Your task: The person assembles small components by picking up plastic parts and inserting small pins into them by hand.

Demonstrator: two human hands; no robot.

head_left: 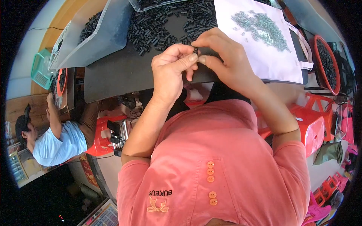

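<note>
Small black cylindrical piece (mostly hidden) between both hands' fingers, above dark table.

Both hands meet over the dark table: left hand and right hand pinch a small black part, perhaps a plastic piece, near the black pile

We look down from our head, fisheye view, close over our hands, facing the dark table, edges bending at the rim.
</note>
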